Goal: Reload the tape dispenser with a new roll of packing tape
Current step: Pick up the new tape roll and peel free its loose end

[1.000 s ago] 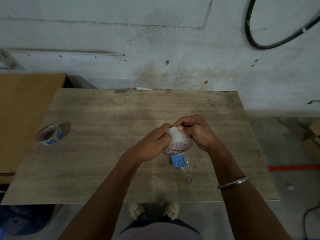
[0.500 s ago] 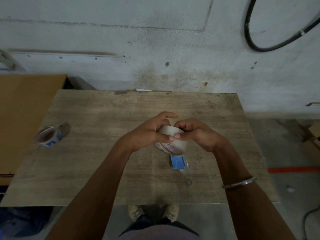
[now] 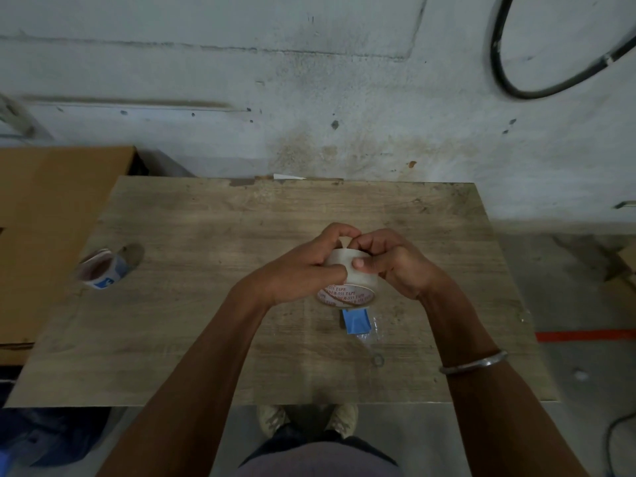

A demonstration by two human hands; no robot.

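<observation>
The roll (image 3: pixel 351 280) has tipped further since a moment ago — its printed side now faces the camera. Left hand (image 3: pixel 303 270) and right hand (image 3: pixel 392 263) both grip it above the table (image 3: pixel 206 321), just over the blue dispenser (image 3: pixel 356 321). A second roll (image 3: pixel 101 268) lies far left.

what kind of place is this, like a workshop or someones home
Probably a warehouse or packing area rather than a home: a rough stained concrete wall, a large flat brown cardboard sheet leaning beside the worn wooden table, and a red marking line on the grey floor.
</observation>
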